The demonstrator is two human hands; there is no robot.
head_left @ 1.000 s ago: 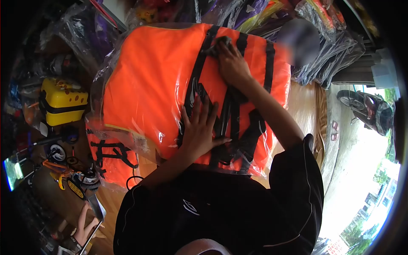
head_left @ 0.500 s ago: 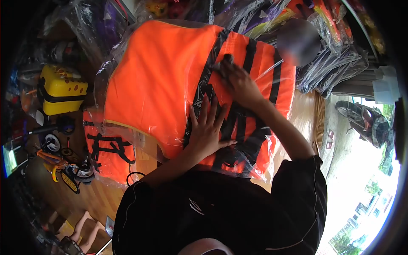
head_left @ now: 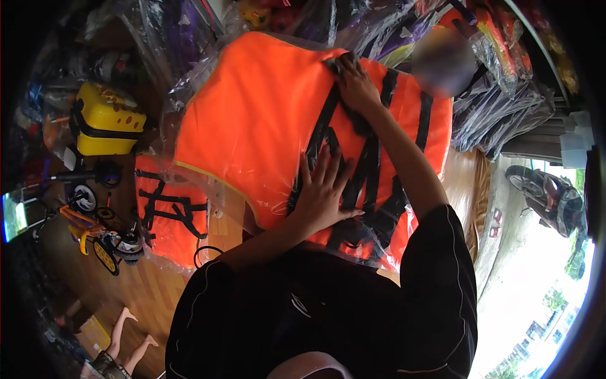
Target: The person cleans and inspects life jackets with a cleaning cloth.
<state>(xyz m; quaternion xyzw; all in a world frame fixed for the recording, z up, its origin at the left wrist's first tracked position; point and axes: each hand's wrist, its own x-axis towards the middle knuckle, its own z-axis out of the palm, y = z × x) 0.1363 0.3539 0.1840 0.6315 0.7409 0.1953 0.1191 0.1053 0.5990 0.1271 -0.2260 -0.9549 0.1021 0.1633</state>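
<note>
A large orange life vest with black straps lies spread in front of me, partly in clear plastic. My left hand rests flat on it over a black strap, fingers spread and thumb out to the right. At the vest's far edge, my right hand presses down with bent fingers over a dark, crumpled cloth, mostly covered by the fingers. Black straps run across the vest's right half, beneath my right forearm.
A second orange vest in plastic lies on the wooden floor at left, beside a yellow case and a small orange toy bike. Plastic-wrapped goods crowd the back. A person's legs show lower left; a motorcycle stands outside.
My right hand has slid away from me to the vest's far edge with the dark cloth. My left hand stays flat on the vest. The whole view has shifted slightly.
</note>
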